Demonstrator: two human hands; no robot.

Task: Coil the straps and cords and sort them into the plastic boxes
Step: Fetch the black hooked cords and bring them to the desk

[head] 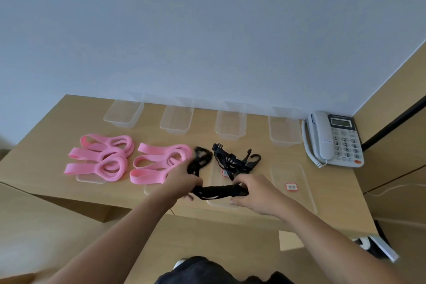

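Head view: your left grip (184, 183) and right grip (255, 193) are both curled round the same black strap (216, 191), one at each end of a short stretch held roughly level between them, over the near edge of the table (46, 145). From your left grip the rest of that strap runs away from you in a loose loop, blurred, ending just beside the right heap of pink straps (161, 163). The left heap of pink straps (103, 157) lies near it, further left; both heaps are loosely looped and on the table, outside the boxes. A second black strap bundle (235, 160), with buckles and hooks, lies on the table just beyond your right grip. Four clear plastic boxes (177, 120) stand in a row along the wall (207, 30), well apart from your grips. A flat clear lid (283, 173) lies just right of your right grip and carries a red-bordered label (291, 187), text unreadable. Another such lid sits under the strap you hold, and one pokes out from under the left pink heap. A grey desk phone (334, 138) sits at the table's far right corner.
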